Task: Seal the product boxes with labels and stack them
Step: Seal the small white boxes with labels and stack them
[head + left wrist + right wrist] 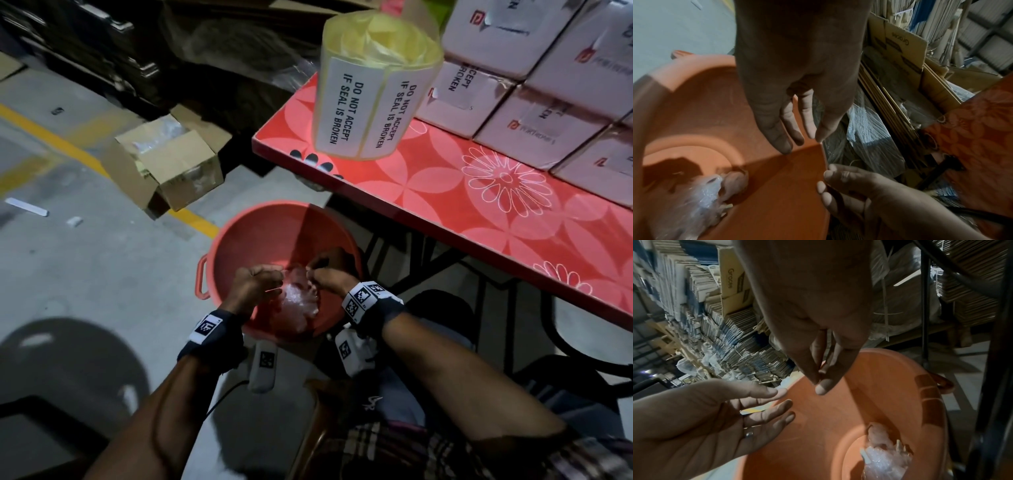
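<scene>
Both hands empty over the red tub [219, 246] w/ plastic scraps [298, 301], left hand [789, 100] fingers relaxed apart, right hand [818, 353] thumb & forefinger tips together; shake any clinging film off into the tub, then reach for the label roll [370, 99] on the table [445, 205].

Under the hands sits an orange-red tub [239, 240] with clear, shiny plastic [299, 301] in it. Past the hands, the table [445, 192] is red with pink petals and white flowers. The roll [373, 85] is yellow, its labels white with black words. The boxes [534, 113] are white with red marks.
</scene>
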